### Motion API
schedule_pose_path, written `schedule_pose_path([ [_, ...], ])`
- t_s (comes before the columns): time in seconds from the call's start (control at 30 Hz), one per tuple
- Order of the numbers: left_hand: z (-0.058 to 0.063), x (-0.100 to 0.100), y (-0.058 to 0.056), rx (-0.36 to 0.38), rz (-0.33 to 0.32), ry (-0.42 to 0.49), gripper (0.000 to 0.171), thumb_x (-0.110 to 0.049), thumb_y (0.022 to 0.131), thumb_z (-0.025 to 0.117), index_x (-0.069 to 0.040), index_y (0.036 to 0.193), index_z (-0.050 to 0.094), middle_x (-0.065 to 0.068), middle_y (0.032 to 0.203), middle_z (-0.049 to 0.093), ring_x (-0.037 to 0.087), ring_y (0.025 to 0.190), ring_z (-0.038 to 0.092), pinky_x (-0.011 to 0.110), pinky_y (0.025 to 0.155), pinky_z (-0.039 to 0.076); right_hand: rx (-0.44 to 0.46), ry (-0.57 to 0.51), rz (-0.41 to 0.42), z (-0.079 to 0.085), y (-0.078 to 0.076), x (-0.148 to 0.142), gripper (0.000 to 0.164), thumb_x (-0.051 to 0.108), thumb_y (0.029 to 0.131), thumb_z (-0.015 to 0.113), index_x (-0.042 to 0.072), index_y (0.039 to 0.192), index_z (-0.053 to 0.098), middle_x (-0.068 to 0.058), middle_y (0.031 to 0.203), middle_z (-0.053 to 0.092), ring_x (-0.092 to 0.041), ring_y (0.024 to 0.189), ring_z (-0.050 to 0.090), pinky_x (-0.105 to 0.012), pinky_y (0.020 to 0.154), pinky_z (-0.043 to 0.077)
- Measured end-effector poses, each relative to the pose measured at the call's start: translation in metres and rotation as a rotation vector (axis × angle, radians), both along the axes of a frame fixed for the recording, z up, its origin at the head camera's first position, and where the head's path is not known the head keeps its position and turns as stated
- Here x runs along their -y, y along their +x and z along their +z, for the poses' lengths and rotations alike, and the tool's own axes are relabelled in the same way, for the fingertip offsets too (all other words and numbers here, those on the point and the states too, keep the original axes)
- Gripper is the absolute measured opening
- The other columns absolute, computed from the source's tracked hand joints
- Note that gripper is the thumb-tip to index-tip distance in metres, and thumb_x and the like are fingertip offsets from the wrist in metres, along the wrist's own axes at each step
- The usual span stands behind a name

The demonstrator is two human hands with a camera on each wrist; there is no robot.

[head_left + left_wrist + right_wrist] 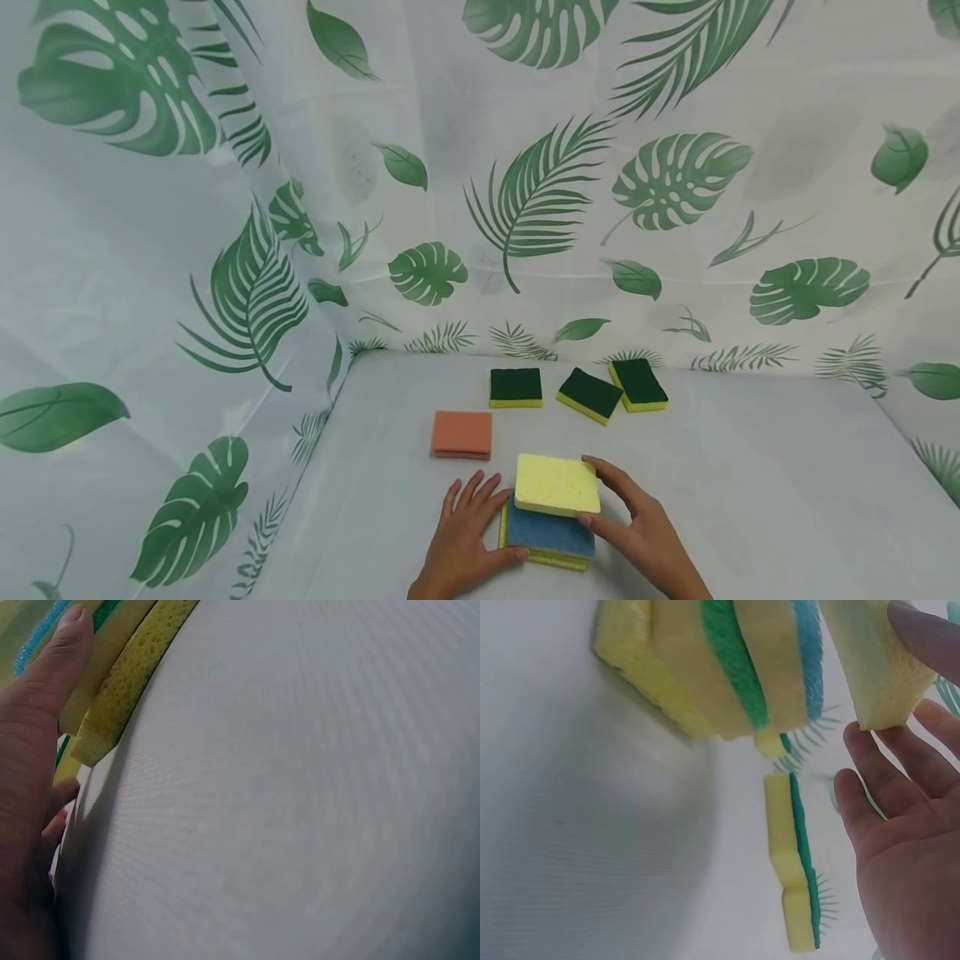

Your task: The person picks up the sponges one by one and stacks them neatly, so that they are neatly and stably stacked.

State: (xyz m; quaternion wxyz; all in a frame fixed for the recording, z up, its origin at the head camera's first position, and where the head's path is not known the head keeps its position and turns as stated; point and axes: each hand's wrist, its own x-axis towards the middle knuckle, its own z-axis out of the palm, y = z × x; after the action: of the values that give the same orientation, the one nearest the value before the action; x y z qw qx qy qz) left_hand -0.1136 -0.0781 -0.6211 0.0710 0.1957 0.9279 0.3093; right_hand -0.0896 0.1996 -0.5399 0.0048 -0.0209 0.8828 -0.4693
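A pale yellow sponge block (pixel 557 485), rectangular with slightly rounded corners and a smooth upper face, sits low in the centre of the head view, above the far part of a sponge stack (pixel 551 537). The right hand (pixel 648 533) pinches its right end between thumb and fingers. A widening gap separates block and stack in the right wrist view, though their far ends are cut off by the top edge, so any contact there cannot be told. The stack shows a fuzzy blue scouring pad over cream foam, a rough green layer, more foam and a porous, pitted yellow sponge at the bottom. The left hand (pixel 467 537) lies with spread fingers around the stack's left side, thumb against the front; its other fingertips are mostly hidden in the left wrist view. A flat coral sponge (pixel 462 433) lies farther up the pale worktop (pixel 750 492), below three dark-green-topped scouring sponges (pixel 515 388). Behind hangs a creased leaf-print sheet (pixel 442 208).
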Motion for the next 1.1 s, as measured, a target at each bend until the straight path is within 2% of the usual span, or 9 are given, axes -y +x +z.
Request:
schedule_pose_path([
  [0.27,-0.001,0.000,0.002,-0.045,-0.010,0.007,0.094,-0.090,0.086,0.056,-0.024,0.153,0.060,-0.004,0.168,0.044,0.025,0.160,0.027,0.062,0.129,0.010,0.034,-0.035,0.037,-0.005,0.010,0.004,0.077,0.043,0.090,0.088,0.019,0.156,0.055,-0.005,0.155,0.058,-0.039,0.144,0.052,-0.069,0.114,0.042],
  [0.53,-0.004,0.001,0.003,-0.070,-0.007,0.003,0.095,-0.091,0.087,0.054,-0.023,0.153,0.061,-0.004,0.167,0.044,0.025,0.160,0.028,0.061,0.129,0.011,0.035,-0.061,0.061,-0.010,0.016,0.006,0.077,0.041,0.089,0.088,0.019,0.156,0.056,-0.007,0.153,0.059,-0.038,0.143,0.053,-0.068,0.114,0.043],
  [0.77,-0.003,0.001,0.001,-0.060,-0.006,0.001,0.097,-0.091,0.086,0.055,-0.022,0.154,0.060,-0.005,0.168,0.043,0.024,0.160,0.027,0.061,0.130,0.010,0.016,-0.047,0.060,-0.015,0.018,0.008,0.077,0.040,0.088,0.090,0.019,0.154,0.058,-0.002,0.151,0.061,-0.032,0.140,0.056,-0.062,0.114,0.046],
  [1.1,-0.003,0.001,0.003,-0.078,-0.003,0.013,0.095,-0.090,0.087,0.056,-0.024,0.154,0.060,-0.004,0.167,0.045,0.025,0.159,0.029,0.061,0.129,0.012,0.051,-0.038,0.040,-0.017,0.022,0.009,0.080,0.044,0.087,0.090,0.018,0.155,0.057,-0.004,0.153,0.060,-0.032,0.143,0.054,-0.060,0.115,0.045],
])
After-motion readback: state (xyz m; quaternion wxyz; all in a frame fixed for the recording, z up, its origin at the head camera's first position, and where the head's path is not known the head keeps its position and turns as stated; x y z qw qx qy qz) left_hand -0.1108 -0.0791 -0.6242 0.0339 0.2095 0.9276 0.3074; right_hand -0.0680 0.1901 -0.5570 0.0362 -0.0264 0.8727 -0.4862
